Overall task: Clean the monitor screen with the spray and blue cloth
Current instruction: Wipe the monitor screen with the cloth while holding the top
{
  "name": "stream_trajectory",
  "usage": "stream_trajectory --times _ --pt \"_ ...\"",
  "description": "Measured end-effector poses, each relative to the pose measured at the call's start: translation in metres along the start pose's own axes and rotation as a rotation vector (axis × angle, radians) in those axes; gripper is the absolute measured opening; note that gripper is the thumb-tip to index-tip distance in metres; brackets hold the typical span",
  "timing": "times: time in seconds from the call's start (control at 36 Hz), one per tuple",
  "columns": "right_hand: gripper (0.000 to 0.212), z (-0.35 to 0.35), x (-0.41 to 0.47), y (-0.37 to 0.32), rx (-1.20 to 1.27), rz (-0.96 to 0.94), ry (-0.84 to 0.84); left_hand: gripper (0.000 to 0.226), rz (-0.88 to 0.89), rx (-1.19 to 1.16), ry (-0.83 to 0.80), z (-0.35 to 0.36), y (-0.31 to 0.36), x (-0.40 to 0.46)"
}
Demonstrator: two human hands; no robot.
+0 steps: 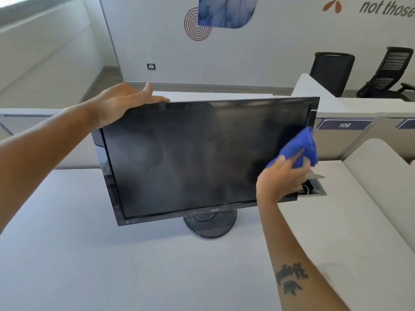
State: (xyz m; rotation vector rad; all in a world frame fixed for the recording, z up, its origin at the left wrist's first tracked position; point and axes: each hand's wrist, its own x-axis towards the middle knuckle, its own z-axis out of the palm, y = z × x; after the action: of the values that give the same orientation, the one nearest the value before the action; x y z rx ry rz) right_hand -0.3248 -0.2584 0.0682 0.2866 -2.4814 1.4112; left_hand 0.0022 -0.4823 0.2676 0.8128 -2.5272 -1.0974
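A black monitor (pixel 190 158) with a dark, smeared screen stands tilted on a round base (pixel 211 225) on the white desk (pixel 112 265). My left hand (pixel 121 104) grips the monitor's top left corner, fingers over the top edge. My right hand (pixel 280 178) presses a bunched blue cloth (pixel 298 149) against the right side of the screen, near the right bezel. No spray bottle is in view.
An open cable box (pixel 312 189) is sunk in the desk just behind the monitor's lower right corner. White desk dividers (pixel 381 164) rise at the right. Two black office chairs (pixel 332 72) stand at the back right by the wall.
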Motion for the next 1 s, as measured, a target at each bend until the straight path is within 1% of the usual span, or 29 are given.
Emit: stream_trajectory --times 0.06,0.11,0.17,0.25,0.36,0.42,0.5,0.58,0.67,0.72,0.78,0.81,0.86,0.89,0.94,1.0 --pt "0.055 -0.003 -0.026 0.026 0.12 0.106 -0.079 0.075 0.006 0.007 -0.003 0.0 0.0 0.001" --pt "0.058 -0.006 -0.053 0.039 0.029 0.177 -0.076 0.079 -0.002 0.018 0.002 0.0 0.002 0.001" --pt "0.06 -0.005 -0.063 0.043 -0.04 0.246 -0.064 0.075 0.006 0.025 0.002 0.0 0.002 0.001" --pt "0.059 -0.002 -0.053 0.024 -0.036 0.259 -0.02 0.076 0.016 0.026 -0.002 0.0 0.001 0.001" --pt "0.055 0.0 -0.024 -0.02 0.016 0.162 0.063 0.083 0.019 0.04 0.002 -0.002 -0.003 0.0" --pt "0.055 0.002 -0.012 -0.047 0.002 0.037 0.087 0.086 0.024 0.05 -0.002 -0.002 -0.004 0.001" --pt "0.055 0.005 -0.009 -0.091 -0.064 -0.221 0.09 0.088 0.029 0.064 -0.004 -0.003 -0.003 0.003" --pt "0.06 0.009 -0.029 -0.123 -0.07 -0.363 0.039 0.086 0.03 0.041 0.0 -0.003 -0.006 0.004" --pt "0.064 0.013 -0.06 -0.132 -0.131 -0.503 -0.038 0.078 0.021 0.002 0.019 -0.003 -0.012 0.004" --pt "0.063 0.016 -0.084 -0.133 -0.145 -0.663 -0.093 0.075 0.017 -0.017 0.022 -0.004 -0.013 0.004" --pt "0.059 0.022 -0.111 -0.136 -0.129 -0.879 -0.16 0.079 0.019 -0.031 0.018 -0.003 -0.014 0.004" --pt "0.057 0.025 -0.125 -0.139 -0.121 -0.988 -0.182 0.085 0.021 -0.043 0.02 -0.002 -0.013 0.005" --pt "0.052 0.031 -0.146 -0.146 -0.094 -1.183 -0.213 0.106 0.004 -0.054 0.036 -0.001 -0.009 0.006" --pt "0.051 0.034 -0.153 -0.15 -0.081 -1.266 -0.226 0.111 0.0 -0.048 0.039 -0.001 -0.007 0.006" --pt "0.049 0.037 -0.156 -0.156 -0.066 -1.398 -0.229 0.105 0.012 -0.034 0.031 0.001 -0.001 0.005" --pt "0.051 0.037 -0.148 -0.159 -0.05 -1.433 -0.221 0.1 0.008 -0.036 0.04 0.002 0.002 0.004"
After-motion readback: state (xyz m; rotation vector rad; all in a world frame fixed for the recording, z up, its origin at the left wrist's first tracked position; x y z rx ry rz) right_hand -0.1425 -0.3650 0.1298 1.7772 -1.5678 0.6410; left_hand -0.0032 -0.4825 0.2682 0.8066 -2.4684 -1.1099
